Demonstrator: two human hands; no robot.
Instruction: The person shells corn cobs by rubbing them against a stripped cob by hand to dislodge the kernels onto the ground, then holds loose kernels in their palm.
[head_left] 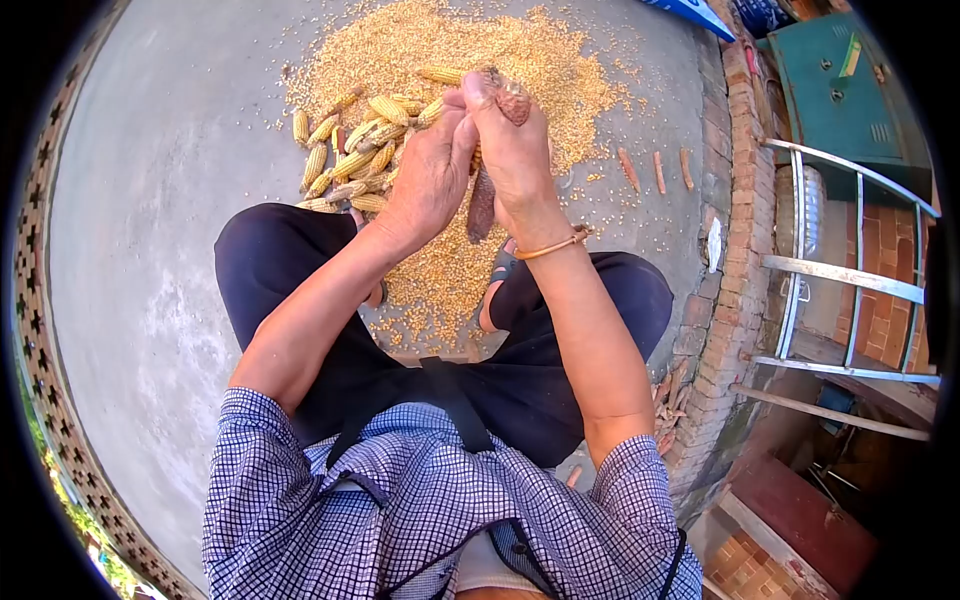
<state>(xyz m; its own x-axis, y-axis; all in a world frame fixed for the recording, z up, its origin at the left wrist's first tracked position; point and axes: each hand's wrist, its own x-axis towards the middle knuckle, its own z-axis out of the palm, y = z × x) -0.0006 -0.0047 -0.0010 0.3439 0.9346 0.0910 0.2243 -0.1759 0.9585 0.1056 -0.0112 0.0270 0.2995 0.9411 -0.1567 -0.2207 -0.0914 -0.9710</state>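
Head: kernels (460, 45) on floor (160, 200), brick edging (742, 220)

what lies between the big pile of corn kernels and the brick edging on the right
In the head view, three reddish, stripped-looking cobs lie there on the grey floor, with scattered kernels nearby.

Dark cob (481, 208) partly hidden, left hand (435, 178) grip unclear, blue item (697, 14) cut off
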